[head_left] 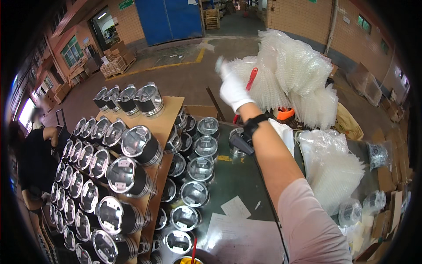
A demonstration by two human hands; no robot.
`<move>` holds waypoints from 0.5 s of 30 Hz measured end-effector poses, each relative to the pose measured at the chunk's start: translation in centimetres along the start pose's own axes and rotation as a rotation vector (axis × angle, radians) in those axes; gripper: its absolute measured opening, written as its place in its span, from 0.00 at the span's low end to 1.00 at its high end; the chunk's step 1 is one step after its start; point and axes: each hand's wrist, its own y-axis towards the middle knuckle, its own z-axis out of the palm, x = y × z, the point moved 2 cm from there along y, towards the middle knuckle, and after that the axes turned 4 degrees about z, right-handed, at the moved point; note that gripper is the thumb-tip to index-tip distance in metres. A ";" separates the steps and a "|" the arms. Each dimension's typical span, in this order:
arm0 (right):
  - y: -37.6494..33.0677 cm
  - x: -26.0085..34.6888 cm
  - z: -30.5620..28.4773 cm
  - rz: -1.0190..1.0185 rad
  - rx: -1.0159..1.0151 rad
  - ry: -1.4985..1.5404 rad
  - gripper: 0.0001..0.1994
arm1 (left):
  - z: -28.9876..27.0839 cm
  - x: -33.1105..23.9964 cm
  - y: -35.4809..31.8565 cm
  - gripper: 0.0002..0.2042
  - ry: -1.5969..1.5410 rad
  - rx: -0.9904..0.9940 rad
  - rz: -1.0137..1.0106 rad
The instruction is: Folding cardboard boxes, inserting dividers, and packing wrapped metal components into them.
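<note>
My right hand (235, 91), in a white glove, reaches out at upper middle, beside a tall heap of bubble wrap bags (294, 66). Its fingers are smeared by motion; a pale greenish patch shows at their tips, and I cannot make out whether anything is held. A red handle (252, 79) stands close behind the hand. On the wrist is a black band (254, 125), with a dark grey block (241, 144) by it. Below, a single piston (237, 136) is partly hidden by that block. Silver-and-black pistons (201, 169) line the green table (239, 176). My left hand is out of view.
Many more pistons (110, 214) stand on stacked cardboard sheets (169, 110) at left. Papers (241, 233) lie on the table; loose bubble wrap (336, 176) and an orange object (285, 113) are at right. A person in dark clothing (37, 154) stands at far left.
</note>
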 end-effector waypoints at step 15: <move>-26.9 8.6 -49.6 0.525 -0.034 1.324 0.19 | 8.7 -2.4 -2.6 0.18 0.221 0.170 0.027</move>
